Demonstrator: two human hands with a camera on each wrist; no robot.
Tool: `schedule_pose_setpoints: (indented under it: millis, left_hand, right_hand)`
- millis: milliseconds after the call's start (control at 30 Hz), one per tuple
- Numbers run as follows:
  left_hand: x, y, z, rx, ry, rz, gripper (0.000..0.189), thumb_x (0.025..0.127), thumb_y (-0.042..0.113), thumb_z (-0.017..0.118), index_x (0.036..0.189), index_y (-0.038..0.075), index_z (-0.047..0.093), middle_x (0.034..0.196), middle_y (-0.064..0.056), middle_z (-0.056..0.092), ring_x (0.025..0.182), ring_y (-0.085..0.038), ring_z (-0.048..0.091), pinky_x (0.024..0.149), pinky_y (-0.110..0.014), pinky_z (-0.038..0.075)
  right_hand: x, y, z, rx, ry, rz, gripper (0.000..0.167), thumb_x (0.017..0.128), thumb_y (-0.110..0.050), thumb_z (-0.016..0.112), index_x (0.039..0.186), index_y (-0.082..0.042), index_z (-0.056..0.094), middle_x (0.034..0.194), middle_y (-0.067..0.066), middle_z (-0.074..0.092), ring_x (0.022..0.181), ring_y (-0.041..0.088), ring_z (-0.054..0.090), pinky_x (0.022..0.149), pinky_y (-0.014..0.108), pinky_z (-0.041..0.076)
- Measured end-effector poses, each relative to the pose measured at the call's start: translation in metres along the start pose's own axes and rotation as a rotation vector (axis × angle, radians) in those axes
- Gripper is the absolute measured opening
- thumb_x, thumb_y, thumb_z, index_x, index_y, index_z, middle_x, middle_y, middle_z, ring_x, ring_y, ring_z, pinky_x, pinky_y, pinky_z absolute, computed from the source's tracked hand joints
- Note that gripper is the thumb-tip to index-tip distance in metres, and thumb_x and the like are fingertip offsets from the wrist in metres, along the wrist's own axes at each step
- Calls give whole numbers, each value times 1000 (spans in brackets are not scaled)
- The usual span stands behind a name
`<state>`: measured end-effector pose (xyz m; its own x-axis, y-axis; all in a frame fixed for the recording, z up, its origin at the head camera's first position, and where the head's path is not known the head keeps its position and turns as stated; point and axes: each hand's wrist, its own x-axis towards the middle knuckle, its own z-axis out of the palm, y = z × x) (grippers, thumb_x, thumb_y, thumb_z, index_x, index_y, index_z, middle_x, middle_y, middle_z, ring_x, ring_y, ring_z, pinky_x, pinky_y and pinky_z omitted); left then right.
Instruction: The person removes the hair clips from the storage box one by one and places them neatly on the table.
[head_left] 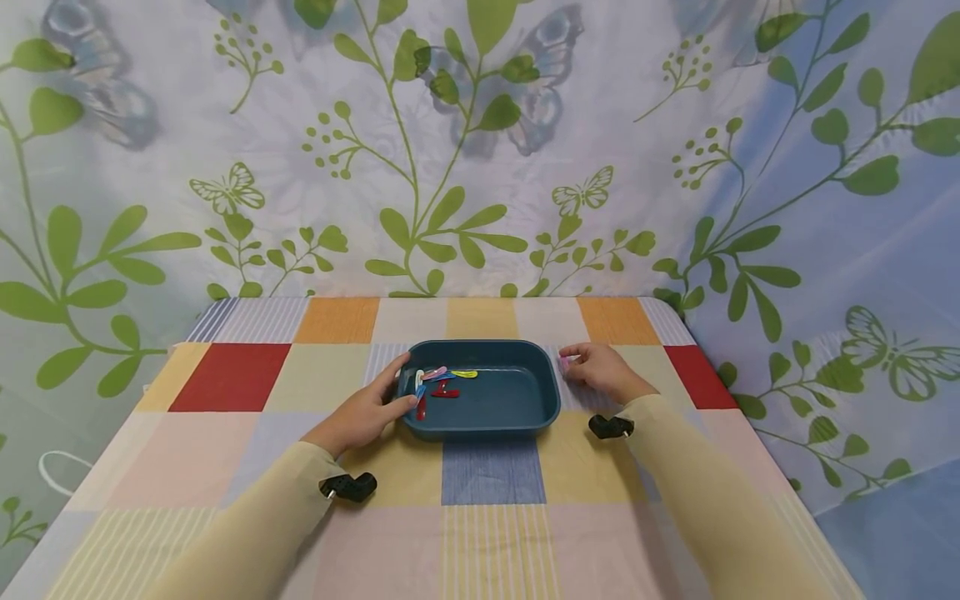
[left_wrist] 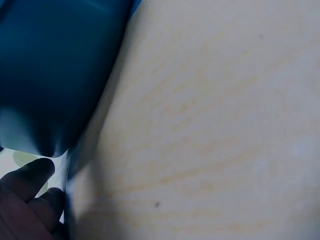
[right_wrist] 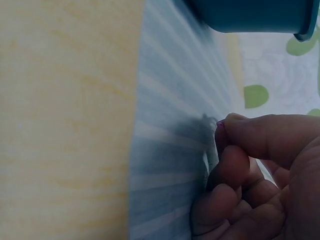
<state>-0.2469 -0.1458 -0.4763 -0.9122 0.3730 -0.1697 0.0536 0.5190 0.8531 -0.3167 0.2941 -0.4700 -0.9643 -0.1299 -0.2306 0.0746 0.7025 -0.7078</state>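
A dark teal tray (head_left: 491, 432) stands on the table, with several small snap hair clips in red, yellow, blue, pink and white (head_left: 444, 389) lying toward its left end. My left hand (head_left: 365, 410) holds the tray at that end, the thumb over the near left rim and the fingers along the outside. The left wrist view shows two fingertips by the tray's wall (left_wrist: 60, 65). Just right of the tray, my right hand (head_left: 600, 371) pinches a small pink hair clip (head_left: 564, 363) between thumb and forefinger, low over the cloth. Only a pink tip (right_wrist: 220, 125) shows in the right wrist view.
A patchwork tablecloth (head_left: 495, 475) covers the table. Behind and to the right hangs a curtain (head_left: 652, 250) printed with green leaves and butterflies. A white cord loop (head_left: 56, 475) shows at the table's left edge. Black wrist mounts (head_left: 611, 427) sit at both sleeves.
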Motion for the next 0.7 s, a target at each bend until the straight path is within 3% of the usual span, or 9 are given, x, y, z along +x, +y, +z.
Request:
schedule_pose_setpoints:
  millis: [233, 300, 500, 700]
  left_hand:
    - [0, -2, 1, 47, 6, 38, 81, 106, 45, 61, 169, 41, 11, 166, -18, 42, 154, -41, 38, 123, -68, 28]
    - [0, -3, 1, 41, 1, 45, 81, 106, 46, 60, 170, 40, 10, 169, -16, 38, 156, -41, 35, 123, -66, 30]
    - [1, -5, 3, 35, 8, 37, 81, 106, 44, 61, 169, 41, 10, 168, -15, 39, 155, -41, 36, 123, -65, 30]
    - [1, -3, 3, -1, 12, 11, 78, 106, 43, 61, 168, 46, 13, 166, -17, 42, 155, -40, 38, 125, -67, 25]
  right_hand:
    - [0, 5, 3, -24, 7, -15, 42, 96, -12, 69, 137, -4, 67, 101, 10, 73, 78, 16, 59, 67, 28, 50]
    - [1, 6, 3, -19, 8, -15, 42, 96, -12, 70, 137, -3, 67, 99, 8, 73, 77, 14, 58, 67, 27, 49]
    - [4, 7, 7, 7, 19, -9, 39, 96, -12, 72, 134, -3, 69, 97, 7, 73, 75, 12, 58, 66, 26, 49]
    - [2, 4, 8, -54, 38, -11, 38, 97, -13, 70, 134, -4, 70, 106, 11, 75, 85, 15, 61, 72, 26, 50]
